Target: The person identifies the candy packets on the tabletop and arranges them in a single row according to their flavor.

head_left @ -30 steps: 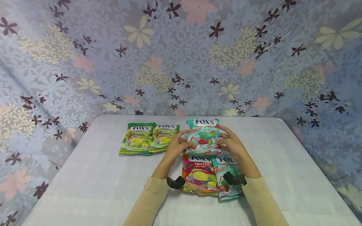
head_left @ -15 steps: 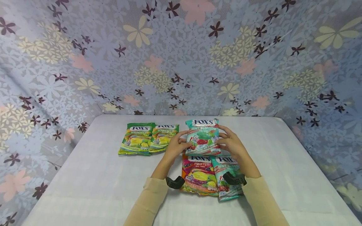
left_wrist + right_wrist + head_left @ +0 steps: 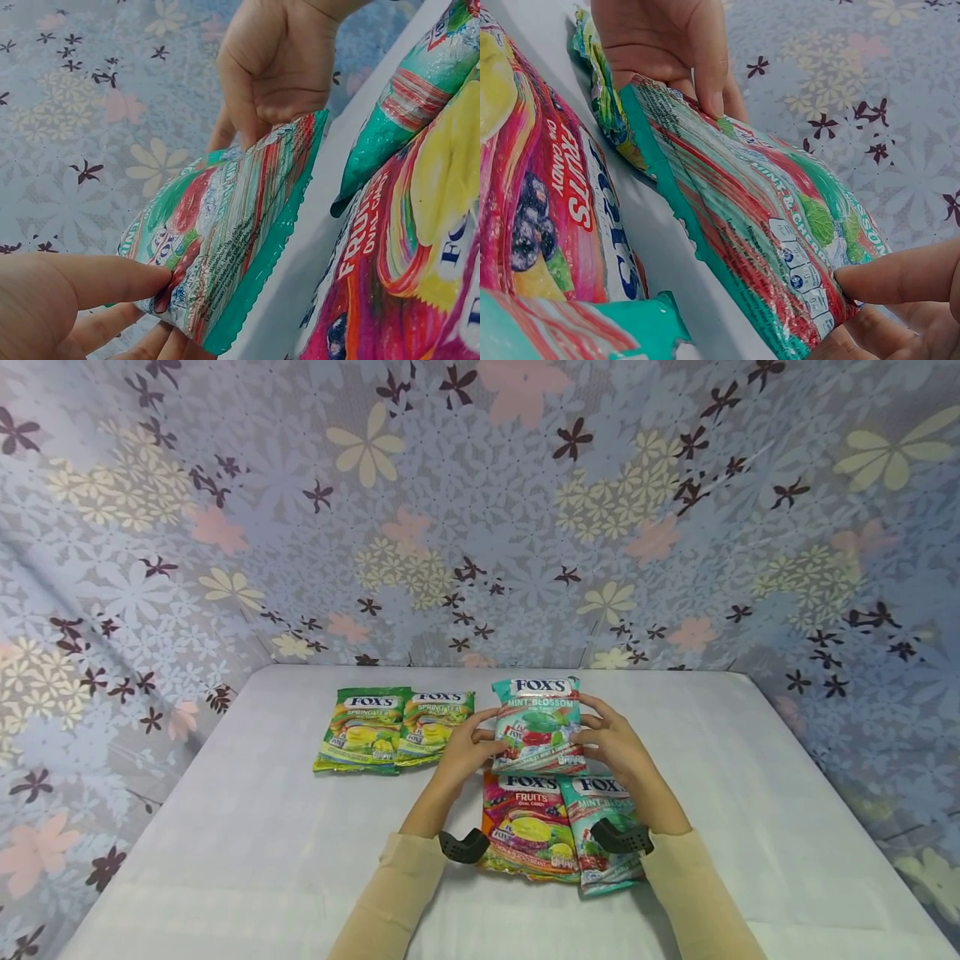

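Between my two hands is a teal Fox's Mint Blossom candy bag (image 3: 538, 727), its printed front turned up toward the head view. My left hand (image 3: 469, 747) pinches its left side, thumb on the front and fingers behind. On the opposite side my right hand (image 3: 617, 742) grips it the same way; the right wrist view shows that thumb pressing near the bag's lower corner (image 3: 802, 277). Just below, a red and purple Fox's Fruits candy bag (image 3: 528, 827) lies on the table. A second Mint Blossom bag (image 3: 600, 810) lies beside it, partly covered by my right hand and wrist.
Two green Spring Tea candy bags, one farther left (image 3: 362, 731) and one closer to my left hand (image 3: 433, 727), lie side by side with edges overlapping. White cloth covers the table (image 3: 285, 843). A floral curtain (image 3: 480, 527) rises behind the table's back edge.
Almost nothing differs: both hands keep their hold on the Mint Blossom bag in the same place, with only a very slight shift of the view.
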Demonstrator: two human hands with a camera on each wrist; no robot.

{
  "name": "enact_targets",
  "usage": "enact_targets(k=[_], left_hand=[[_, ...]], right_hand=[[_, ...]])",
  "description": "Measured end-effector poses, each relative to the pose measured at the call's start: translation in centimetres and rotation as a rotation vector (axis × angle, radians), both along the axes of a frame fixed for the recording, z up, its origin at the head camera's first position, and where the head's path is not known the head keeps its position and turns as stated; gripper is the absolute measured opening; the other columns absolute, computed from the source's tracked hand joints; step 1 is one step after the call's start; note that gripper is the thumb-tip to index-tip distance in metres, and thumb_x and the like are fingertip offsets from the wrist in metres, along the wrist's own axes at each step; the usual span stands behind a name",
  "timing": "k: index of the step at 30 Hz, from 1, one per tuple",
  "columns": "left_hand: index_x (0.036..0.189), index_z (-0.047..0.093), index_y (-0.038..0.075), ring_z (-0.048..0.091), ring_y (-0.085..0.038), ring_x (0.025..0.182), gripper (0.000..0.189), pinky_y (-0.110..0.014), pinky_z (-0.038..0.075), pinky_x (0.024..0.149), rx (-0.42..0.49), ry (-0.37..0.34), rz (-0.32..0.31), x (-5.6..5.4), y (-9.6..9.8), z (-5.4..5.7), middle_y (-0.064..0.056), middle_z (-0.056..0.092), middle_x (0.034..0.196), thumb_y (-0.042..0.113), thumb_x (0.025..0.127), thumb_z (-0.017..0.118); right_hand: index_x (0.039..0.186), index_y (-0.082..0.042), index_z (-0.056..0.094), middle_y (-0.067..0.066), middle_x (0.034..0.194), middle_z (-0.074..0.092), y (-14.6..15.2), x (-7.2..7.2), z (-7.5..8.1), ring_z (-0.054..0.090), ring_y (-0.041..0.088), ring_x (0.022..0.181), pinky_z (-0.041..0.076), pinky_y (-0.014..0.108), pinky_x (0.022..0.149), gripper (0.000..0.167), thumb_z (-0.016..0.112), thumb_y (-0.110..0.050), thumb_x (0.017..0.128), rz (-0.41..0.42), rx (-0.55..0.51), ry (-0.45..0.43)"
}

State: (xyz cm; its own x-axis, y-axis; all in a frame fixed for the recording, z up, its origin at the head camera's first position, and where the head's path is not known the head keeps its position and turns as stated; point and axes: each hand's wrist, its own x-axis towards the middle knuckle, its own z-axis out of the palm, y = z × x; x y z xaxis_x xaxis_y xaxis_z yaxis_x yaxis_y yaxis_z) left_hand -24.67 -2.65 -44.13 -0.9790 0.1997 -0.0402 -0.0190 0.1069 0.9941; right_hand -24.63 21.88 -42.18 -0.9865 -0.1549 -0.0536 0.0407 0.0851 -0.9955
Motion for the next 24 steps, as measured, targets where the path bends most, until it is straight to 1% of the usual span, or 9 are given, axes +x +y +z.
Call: enact_targets(k=[3,7,10,11,14,16,19,20,24], left_hand=[[0.142,0.049,0.013,0.064,-0.02,0.081,0.057,-0.034,0.054,0.067,0.001,0.004,-0.005,-0.1,-0.1,0.1,-0.016,0.066,0.108,0.008,0.089,0.068],[0.142,0.05,0.011,0.063,-0.019,0.078,0.056,-0.034,0.053,0.066,-0.015,0.027,-0.007,-0.2,-0.4,0.2,-0.019,0.066,0.109,0.007,0.089,0.068],[0.14,0.052,0.012,0.064,-0.02,0.079,0.055,-0.036,0.054,0.068,-0.054,0.047,0.002,-0.4,-0.7,0.4,-0.02,0.066,0.112,0.007,0.089,0.069],[0.14,0.053,0.012,0.064,-0.021,0.079,0.054,-0.036,0.054,0.068,-0.074,0.055,0.009,-0.5,-0.9,0.4,-0.02,0.065,0.112,0.007,0.088,0.069],[0.138,0.055,0.013,0.065,-0.022,0.08,0.054,-0.035,0.055,0.067,-0.143,0.067,0.041,-0.8,-1.2,0.5,-0.02,0.064,0.113,0.007,0.087,0.071],[0.138,0.056,0.013,0.064,-0.024,0.082,0.054,-0.034,0.054,0.066,-0.186,0.073,0.061,-1.0,-1.4,0.6,-0.02,0.064,0.112,0.008,0.086,0.071],[0.138,0.055,0.011,0.062,-0.025,0.087,0.055,-0.034,0.052,0.067,-0.252,0.09,0.088,-1.4,-1.5,0.8,-0.018,0.063,0.111,0.009,0.086,0.073],[0.138,0.054,0.01,0.063,-0.028,0.086,0.056,-0.035,0.052,0.067,-0.272,0.096,0.091,-1.5,-1.5,0.8,-0.018,0.063,0.111,0.01,0.086,0.073],[0.14,0.052,0.008,0.061,-0.03,0.094,0.063,-0.04,0.051,0.074,-0.356,0.115,0.084,-2.2,-1.6,1.1,-0.017,0.063,0.113,0.014,0.083,0.076]], right_hand=[[0.154,-0.012,0.023,0.022,0.134,0.047,-0.1,0.0,0.0,0.061,0.016,0.093,0.053,0.034,0.079,0.072,0.057,0.002,0.092,-0.011,0.001,-0.002],[0.155,-0.013,0.02,0.02,0.128,0.051,-0.4,0.0,0.0,0.061,0.017,0.089,0.053,0.035,0.079,0.075,0.058,0.002,0.092,-0.004,-0.001,0.002],[0.156,-0.013,0.016,0.018,0.122,0.053,-0.6,-0.2,0.0,0.06,0.018,0.086,0.053,0.036,0.078,0.079,0.059,0.002,0.092,0.017,0.004,-0.003],[0.156,-0.014,0.014,0.018,0.118,0.053,-0.7,-0.4,0.1,0.06,0.018,0.084,0.053,0.037,0.077,0.081,0.059,0.003,0.091,0.026,0.004,-0.009],[0.157,-0.017,0.01,0.02,0.115,0.052,-0.9,-1.2,0.2,0.06,0.019,0.082,0.053,0.037,0.074,0.087,0.06,0.005,0.09,0.058,0.02,-0.023],[0.157,-0.019,0.007,0.022,0.117,0.048,-1.1,-1.9,0.3,0.059,0.02,0.08,0.054,0.036,0.072,0.09,0.06,0.006,0.089,0.074,0.045,-0.029],[0.157,-0.019,0.005,0.025,0.124,0.045,-1.5,-3.1,0.3,0.059,0.02,0.08,0.054,0.035,0.07,0.093,0.061,0.007,0.087,0.092,0.087,-0.038],[0.157,-0.018,0.004,0.026,0.125,0.044,-1.6,-3.5,0.3,0.059,0.021,0.08,0.054,0.036,0.07,0.094,0.061,0.007,0.087,0.097,0.098,-0.045],[0.157,-0.017,0.0,0.028,0.129,0.042,-2.0,-4.9,0.0,0.061,0.023,0.084,0.054,0.042,0.077,0.097,0.062,0.008,0.086,0.128,0.13,-0.088]])
